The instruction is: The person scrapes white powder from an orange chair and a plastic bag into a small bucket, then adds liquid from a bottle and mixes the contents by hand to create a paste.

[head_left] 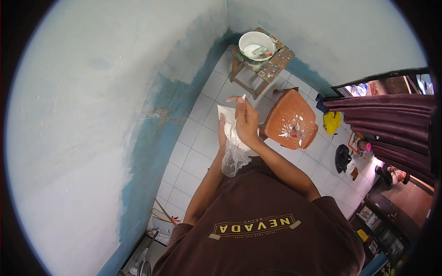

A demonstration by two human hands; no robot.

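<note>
My left hand [222, 132] is wrapped round the side of a clear plastic bag [235, 161] packed with white powder or paste. The bag is in front of my chest, and its loose, crumpled end hangs toward my shirt. On the bag's other side, my right hand [247, 122] is closed, its wrist against the bag. A small white piece [244, 96] shows at its fingertips; whether it is part of the bag I cannot tell. Just right of my right hand stands an orange plastic chair [281, 117], its seat spattered white.
A white bucket [246, 40] with white material and a tool inside stands on a stained wooden stool [276, 64] in the corner. The patchy wall [92, 115] rises at my left. At right are a purple curtain [391, 112], yellow cloth [331, 122] and black bag [342, 158].
</note>
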